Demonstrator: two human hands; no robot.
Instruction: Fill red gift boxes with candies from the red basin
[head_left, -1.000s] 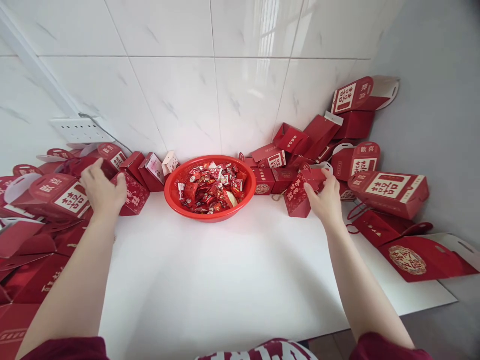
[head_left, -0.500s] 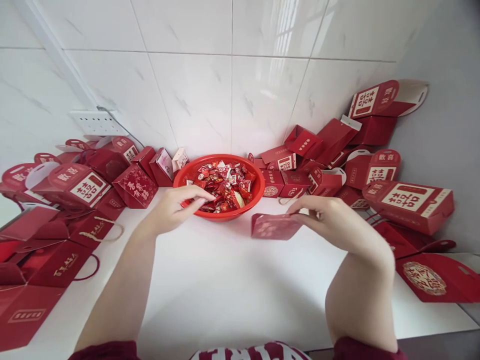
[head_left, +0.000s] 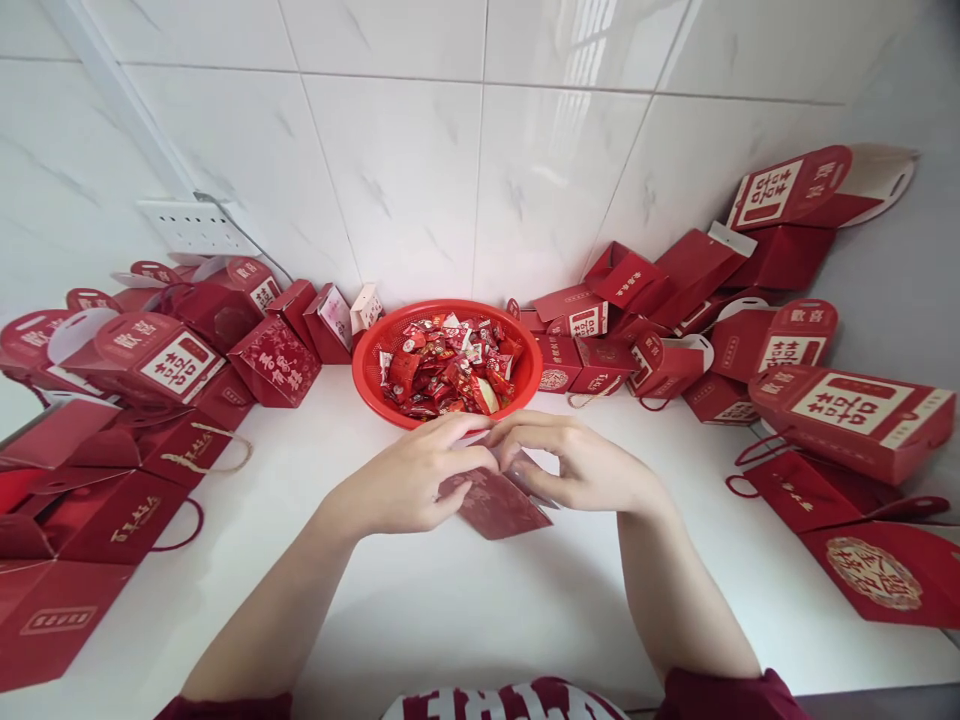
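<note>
At white tabletop [head_left: 480,610], holding red box [head_left: 504,512] with left hand [head_left: 409,478] and right hand [head_left: 581,462], in front of red basket [head_left: 364,380]. Beyond, see marbled tile wall [head_left: 405,150] and socket panel [head_left: 191,228]; either side, piled cartons [head_left: 855,408].

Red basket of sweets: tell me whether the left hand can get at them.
Probably yes: the left hand is close to the near rim of the red basket, and the sweets lie uncovered, though that hand touches the small red box.

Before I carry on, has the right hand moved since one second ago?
Yes: judged against the red basket, the right hand has moved left and nearer the person, from well right of it to its near right edge.
</note>
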